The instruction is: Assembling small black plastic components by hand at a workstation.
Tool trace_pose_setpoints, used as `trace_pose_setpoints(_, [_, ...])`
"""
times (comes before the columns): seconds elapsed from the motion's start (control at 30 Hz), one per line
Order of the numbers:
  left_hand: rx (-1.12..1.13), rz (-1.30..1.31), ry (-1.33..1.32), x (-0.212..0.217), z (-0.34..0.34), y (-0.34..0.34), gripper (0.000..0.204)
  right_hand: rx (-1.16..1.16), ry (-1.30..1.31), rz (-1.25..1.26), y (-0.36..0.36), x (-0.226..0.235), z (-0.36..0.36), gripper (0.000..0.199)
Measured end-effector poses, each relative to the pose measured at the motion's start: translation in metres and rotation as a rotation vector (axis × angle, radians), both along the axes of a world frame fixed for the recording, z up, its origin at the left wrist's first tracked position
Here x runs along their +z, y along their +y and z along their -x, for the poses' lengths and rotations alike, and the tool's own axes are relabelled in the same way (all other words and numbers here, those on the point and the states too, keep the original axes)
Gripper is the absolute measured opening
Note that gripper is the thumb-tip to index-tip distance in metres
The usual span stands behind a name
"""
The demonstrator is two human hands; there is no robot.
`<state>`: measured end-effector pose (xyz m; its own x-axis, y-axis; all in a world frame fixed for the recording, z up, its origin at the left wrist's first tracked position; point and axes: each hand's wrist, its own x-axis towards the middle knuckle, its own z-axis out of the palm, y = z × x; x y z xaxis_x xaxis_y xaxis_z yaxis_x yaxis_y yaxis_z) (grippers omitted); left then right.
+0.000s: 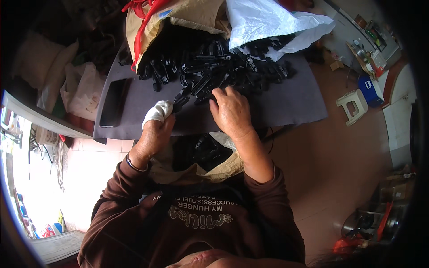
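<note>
On the grey-covered table lies a loose heap of small black plastic clip-like parts (pixel 208 67). My left hand (pixel 158 118), its fingers wrapped in a white covering, is closed on a black plastic part (pixel 180 102) at the heap's near left edge. That part's far end meets other pieces, so its full shape cannot be made out. My right hand (pixel 232 111) rests at the near edge of the heap, thumb apart from the bent fingers. Its fingertips touch or nearly touch black parts, and nothing shows held in it.
A tan sack (pixel 192 11) with a red tie and a white sack (pixel 268 22) lie open behind the heap. A dark phone (pixel 113 102) is at the table's left. Below the near edge, an open bag (pixel 228 167) holds black parts. A stool (pixel 352 107) stands right.
</note>
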<state>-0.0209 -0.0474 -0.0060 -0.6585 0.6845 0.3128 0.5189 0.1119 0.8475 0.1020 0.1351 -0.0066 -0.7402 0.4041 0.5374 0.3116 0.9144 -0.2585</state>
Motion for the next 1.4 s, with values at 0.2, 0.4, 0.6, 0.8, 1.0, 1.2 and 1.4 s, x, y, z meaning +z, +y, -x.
trace_pose_setpoints(0.2, [-0.020,0.013,0.001,-0.004,0.004,-0.009,0.014,0.074,0.003,0.057,-0.018,0.017,-0.002,0.027])
trace_pose_setpoints(0.4, [0.007,0.034,-0.265,0.011,-0.006,-0.012,0.012,0.064,-0.010,-0.039,-0.025,0.007,0.005,0.024])
trace_pose_setpoints(0.6, [-0.092,-0.046,-0.247,0.000,-0.008,-0.013,0.014,0.193,0.126,0.202,-0.008,0.008,-0.005,0.015])
trace_pose_setpoints(0.8, [-0.104,-0.025,-0.047,0.001,-0.012,-0.010,0.023,0.667,0.286,0.569,-0.018,0.034,-0.020,0.007])
trace_pose_setpoints(1.0, [-0.308,-0.200,-0.316,0.007,-0.029,-0.009,0.033,0.773,0.302,0.777,-0.028,0.024,-0.015,0.008])
trace_pose_setpoints(1.2, [-0.339,-0.058,-0.078,0.012,-0.023,-0.006,0.016,0.718,0.299,0.866,-0.034,0.023,-0.014,0.018])
trace_pose_setpoints(1.4, [-0.382,-0.148,-0.132,0.017,-0.028,-0.004,0.014,0.705,0.247,0.878,-0.026,0.029,-0.019,0.022])
